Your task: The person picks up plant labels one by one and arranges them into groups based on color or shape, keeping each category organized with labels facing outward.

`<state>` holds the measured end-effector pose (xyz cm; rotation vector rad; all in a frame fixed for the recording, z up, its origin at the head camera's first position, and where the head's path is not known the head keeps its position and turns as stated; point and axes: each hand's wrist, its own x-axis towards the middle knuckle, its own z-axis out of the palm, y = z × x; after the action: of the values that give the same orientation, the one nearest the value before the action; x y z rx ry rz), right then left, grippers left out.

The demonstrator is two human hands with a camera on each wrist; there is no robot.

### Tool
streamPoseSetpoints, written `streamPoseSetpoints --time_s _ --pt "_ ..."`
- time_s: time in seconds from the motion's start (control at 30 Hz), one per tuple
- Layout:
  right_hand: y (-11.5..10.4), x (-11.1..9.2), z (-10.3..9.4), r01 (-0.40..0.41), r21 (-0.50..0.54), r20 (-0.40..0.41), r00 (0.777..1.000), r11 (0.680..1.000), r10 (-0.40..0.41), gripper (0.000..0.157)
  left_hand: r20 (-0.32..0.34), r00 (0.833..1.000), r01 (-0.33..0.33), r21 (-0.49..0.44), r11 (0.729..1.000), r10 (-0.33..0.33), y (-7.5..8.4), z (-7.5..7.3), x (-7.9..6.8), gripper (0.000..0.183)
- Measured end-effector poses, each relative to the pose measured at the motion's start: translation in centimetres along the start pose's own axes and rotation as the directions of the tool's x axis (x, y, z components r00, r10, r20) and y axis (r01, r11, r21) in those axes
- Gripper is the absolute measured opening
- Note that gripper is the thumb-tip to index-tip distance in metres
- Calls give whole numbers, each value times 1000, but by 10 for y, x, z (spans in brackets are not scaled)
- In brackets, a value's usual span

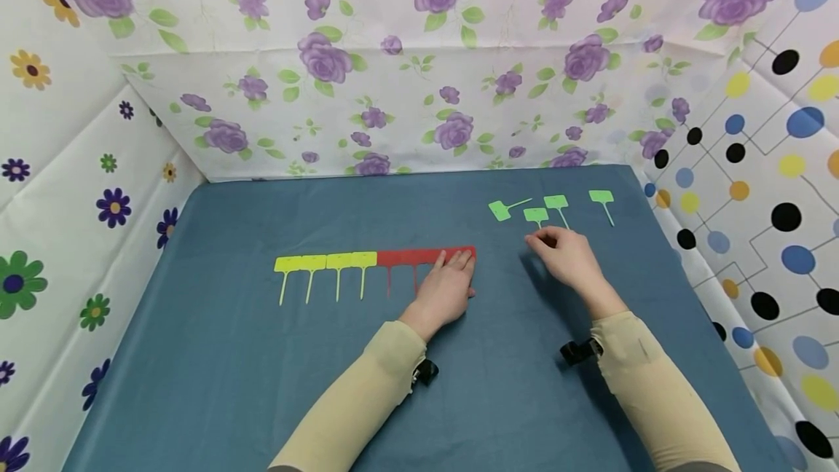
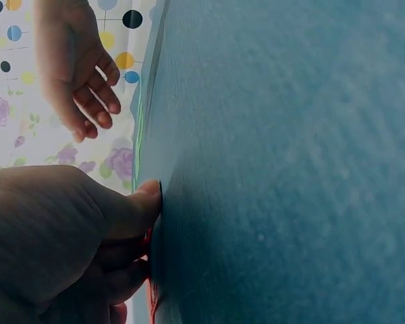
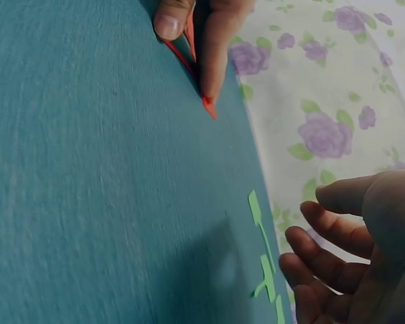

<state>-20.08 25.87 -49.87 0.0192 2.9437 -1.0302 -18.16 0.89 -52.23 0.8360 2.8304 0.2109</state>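
Observation:
My left hand [image 1: 446, 290] rests on the right end of a row of red T-shaped plant labels [image 1: 400, 257], its fingertips pressing their heads and covering part of them. Joined to the left of these, yellow T-shaped plant labels [image 1: 339, 261] lie in the same straight line, stems toward me. My right hand [image 1: 564, 257] hovers over the cloth just in front of several loose green plant labels [image 1: 556, 202]. Its fingers are loosely bent with nothing between them, as the right wrist view [image 3: 344, 250] also shows.
A blue cloth [image 1: 216, 355] covers the table. Behind it hangs a white sheet with purple flowers [image 1: 452, 130]. Patterned sheets close off the left and right sides, the right one dotted [image 1: 786, 217]. A small black camera [image 1: 580, 352] sits at the right wrist.

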Motion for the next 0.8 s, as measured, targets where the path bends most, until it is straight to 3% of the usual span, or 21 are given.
streamPoseSetpoints --time_s 0.23,0.47,0.57,0.8 --pt "11 8 -8 5 -79 76 997 997 1 34 14 1000 -4 -32 999 5 -2 1 0 60" --pt "7 44 -10 101 -207 130 989 973 -75 26 13 1000 5 -58 998 -4 -3 4 -1 60" --pt "1 61 -8 175 -303 157 979 937 -131 30 18 1000 0 -54 999 1 -3 6 -3 60" --pt "-14 94 3 331 -491 231 941 806 -246 44 22 1000 10 -66 998 -9 -4 10 -6 61"
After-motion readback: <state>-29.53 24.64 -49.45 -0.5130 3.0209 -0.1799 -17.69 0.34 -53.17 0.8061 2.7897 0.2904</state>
